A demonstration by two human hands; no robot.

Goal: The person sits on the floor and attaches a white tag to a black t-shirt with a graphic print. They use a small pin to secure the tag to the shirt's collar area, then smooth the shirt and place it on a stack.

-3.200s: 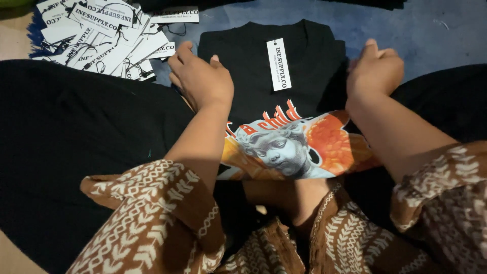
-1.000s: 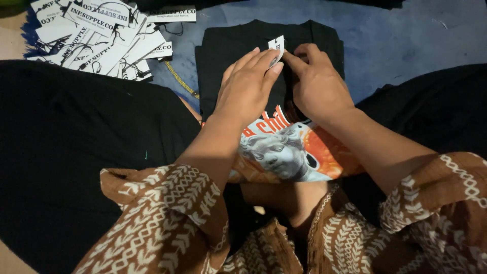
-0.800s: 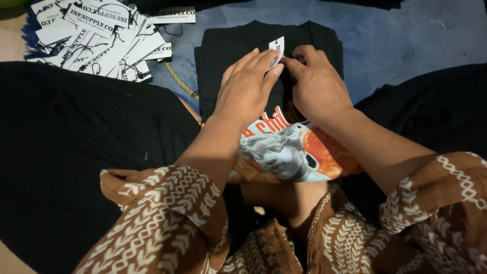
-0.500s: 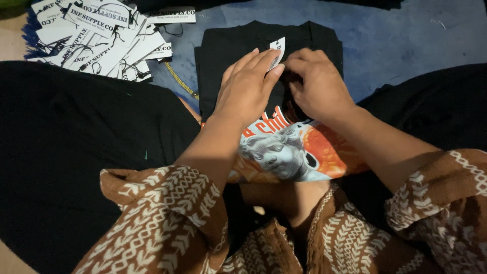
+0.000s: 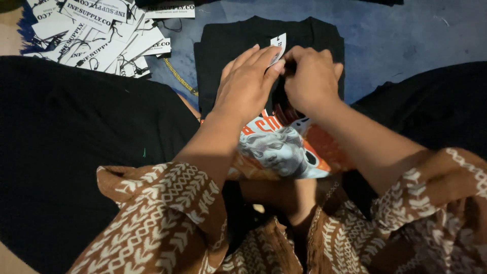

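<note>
A folded black T-shirt point(image 5: 223, 45) lies on the blue floor, with an orange and white print of a stone-like face point(image 5: 279, 149) on its near part. My left hand point(image 5: 248, 83) rests flat on the shirt, its fingertips against a small white paper tag point(image 5: 277, 43) that sticks up near the collar. My right hand point(image 5: 312, 78) is curled beside it, fingers pinched at the base of the tag. Both hands meet over the shirt's middle and hide most of the tag.
A heap of several white paper tags with black strings point(image 5: 96, 35) lies at the far left. Black fabric point(image 5: 76, 132) covers the left side and more black fabric point(image 5: 431, 101) the right. The blue floor point(image 5: 406, 35) shows beyond the shirt.
Three seconds ago my hands lay apart on the shirt's sides with the tag flat. They have since come together over the tag, which now stands up between the fingertips.
</note>
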